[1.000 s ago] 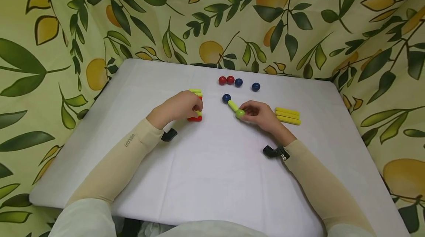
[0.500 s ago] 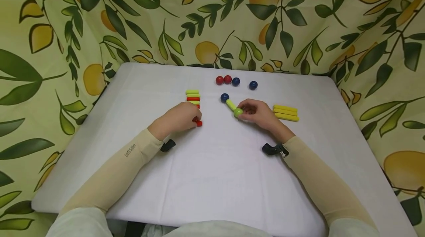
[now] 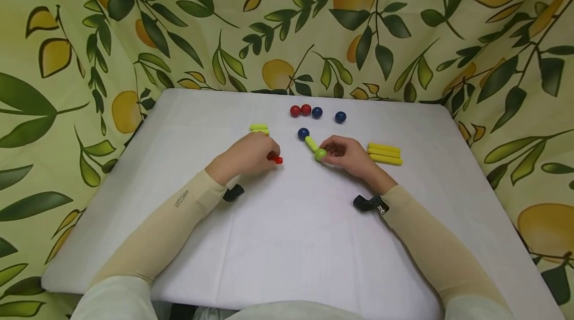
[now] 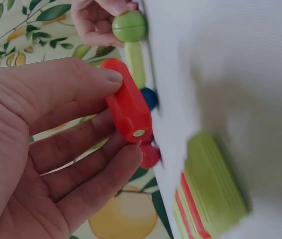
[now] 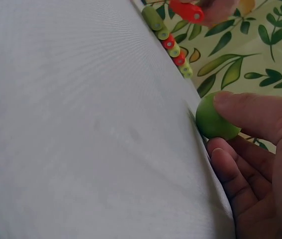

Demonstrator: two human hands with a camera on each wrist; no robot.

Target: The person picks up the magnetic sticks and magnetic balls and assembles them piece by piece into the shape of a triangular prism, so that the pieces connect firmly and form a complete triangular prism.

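Between thumb and fingers, my left hand pinches a red magnetic rod, a pale metal disc showing at its end. Behind that hand lies a row of light green and red rods, partly hidden by it in the head view. My right hand holds a green ball by thumb and fingertips, low at the tabletop. From this ball a light green rod runs up and left to a dark blue ball, the three joined in a line.
Two red balls and a blue ball sit close together at the back, another blue ball to their right. Several yellow rods lie side by side right of my right hand. A patterned curtain hangs behind the white-covered table.
My left hand has picked the red rod from the near end of the row and moved it right, toward the green ball. My right hand keeps its hold on the ball.
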